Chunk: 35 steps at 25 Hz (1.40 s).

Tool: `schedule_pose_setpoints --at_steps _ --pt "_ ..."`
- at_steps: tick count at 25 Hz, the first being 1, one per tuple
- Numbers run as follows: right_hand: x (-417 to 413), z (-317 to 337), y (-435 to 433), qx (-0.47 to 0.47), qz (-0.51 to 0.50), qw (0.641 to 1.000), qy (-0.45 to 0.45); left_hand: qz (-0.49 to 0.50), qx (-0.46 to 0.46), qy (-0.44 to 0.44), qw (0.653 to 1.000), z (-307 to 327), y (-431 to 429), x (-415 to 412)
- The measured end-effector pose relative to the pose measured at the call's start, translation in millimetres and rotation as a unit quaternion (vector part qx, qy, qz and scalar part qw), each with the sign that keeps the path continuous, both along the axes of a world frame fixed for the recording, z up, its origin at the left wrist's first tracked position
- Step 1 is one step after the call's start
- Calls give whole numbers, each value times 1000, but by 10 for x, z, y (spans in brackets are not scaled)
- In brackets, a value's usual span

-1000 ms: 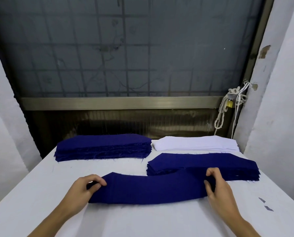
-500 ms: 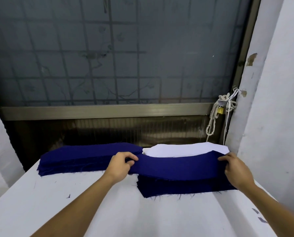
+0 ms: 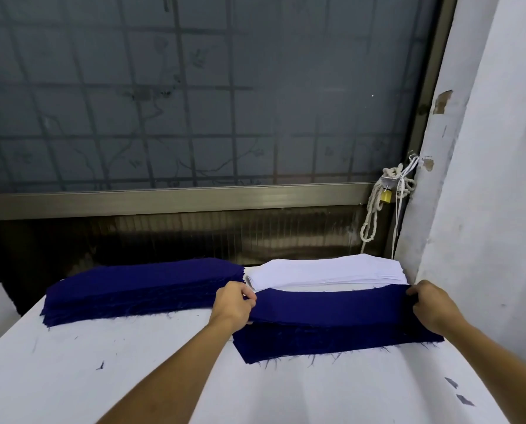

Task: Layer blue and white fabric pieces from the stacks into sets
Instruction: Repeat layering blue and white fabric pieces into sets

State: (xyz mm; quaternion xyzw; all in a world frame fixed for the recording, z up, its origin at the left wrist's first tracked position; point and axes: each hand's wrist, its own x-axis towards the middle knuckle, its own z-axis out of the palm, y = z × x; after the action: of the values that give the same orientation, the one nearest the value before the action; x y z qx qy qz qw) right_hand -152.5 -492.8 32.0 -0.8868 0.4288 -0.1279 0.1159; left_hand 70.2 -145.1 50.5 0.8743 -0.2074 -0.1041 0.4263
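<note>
The left hand [image 3: 232, 304] and right hand [image 3: 433, 304] pinch the ends of a blue piece [image 3: 332, 307], long axis left-right, over the near blue stack [image 3: 332, 344]. The wall [image 3: 485, 209] hems its right end; open worktop [image 3: 133, 362] lies nearer.

Blue fabric pieces [image 3: 332, 307]: matt woven cloth, edges frayed, loose threads. White stack [image 3: 326, 272]: smooth matt cloth. Surface [image 3: 72, 371]: white, matt cover. Window rail [image 3: 176, 200]: brushed metal, dull sheen. Rope [image 3: 373, 209]: rough twisted cord. Padlock [image 3: 386, 196]: shiny brass-coloured metal.
</note>
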Motion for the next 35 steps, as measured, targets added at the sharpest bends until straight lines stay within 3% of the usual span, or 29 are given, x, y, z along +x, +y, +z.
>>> schedule_pose_setpoints --at_steps 4,15,23,25,28,31,35 --pt "8 -58 1 -9 12 1000 25 14 59 -20 998 -142 68 53" --pt "-17 -193 -63 -82 14 990 115 12 59 10 998 -300 98 61" --pt "8 -171 68 -206 -43 950 231 -19 128 12 991 -294 141 193" --pt "93 -122 148 -221 -45 952 209 -30 143 -3 989 -257 185 247" --pt "353 -33 348 -201 9 975 92 -23 167 -75 983 -146 304 350" --pt "761 65 681 -110 85 990 -13 10 160 -132 978 -1 495 512" --pt "1412 118 1234 6 149 987 -63 59 130 -179 973 151 847 902"
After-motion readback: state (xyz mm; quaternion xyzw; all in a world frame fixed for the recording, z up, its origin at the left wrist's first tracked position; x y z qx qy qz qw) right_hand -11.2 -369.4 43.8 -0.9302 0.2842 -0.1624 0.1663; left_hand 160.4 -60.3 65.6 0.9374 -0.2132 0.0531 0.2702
